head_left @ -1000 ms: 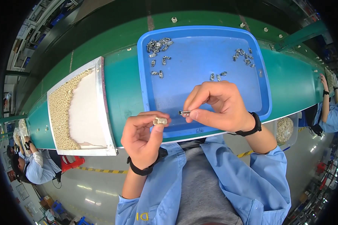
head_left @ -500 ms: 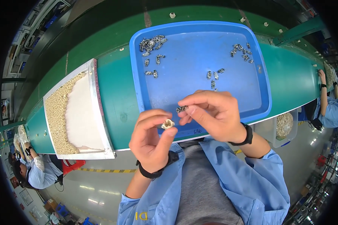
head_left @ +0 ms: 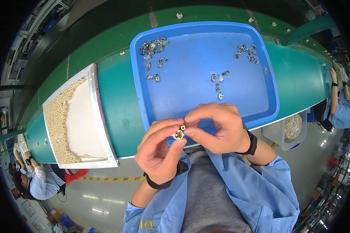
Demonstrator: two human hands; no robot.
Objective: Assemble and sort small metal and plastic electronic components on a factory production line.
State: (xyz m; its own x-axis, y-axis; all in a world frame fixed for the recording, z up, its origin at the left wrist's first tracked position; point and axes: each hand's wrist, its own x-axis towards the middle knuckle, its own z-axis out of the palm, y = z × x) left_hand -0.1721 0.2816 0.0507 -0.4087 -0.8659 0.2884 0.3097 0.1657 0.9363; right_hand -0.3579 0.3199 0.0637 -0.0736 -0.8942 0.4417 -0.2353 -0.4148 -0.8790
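My left hand (head_left: pixel 158 149) is closed on a small cream-coloured socket-like part (head_left: pixel 178 135), its hollow opening turned up. A small metal piece (head_left: pixel 183 127) is pinched between the thumb and fingertips of my right hand (head_left: pixel 217 128), right against the rim of the cream part. Both hands meet over the near edge of a blue tray (head_left: pixel 206 97). Loose metal pieces (head_left: pixel 153 46) are heaped in its far left corner. Another group of metal pieces (head_left: pixel 245 51) lies at the far right, and several more (head_left: pixel 218 87) sit near the middle.
Left of the tray, a white board with a metal frame (head_left: pixel 101 116) carries rows of cream parts (head_left: pixel 58 120). A clear bin with a bag of pale parts (head_left: pixel 293 127) stands below the bench's right side. Co-workers (head_left: pixel 41 180) (head_left: pixel 340 105) sit at both ends of the green bench (head_left: pixel 120 105).
My right hand has brought the metal piece left and down to the cream part, so the two now touch or nearly touch. The cream part is tipped further upward.
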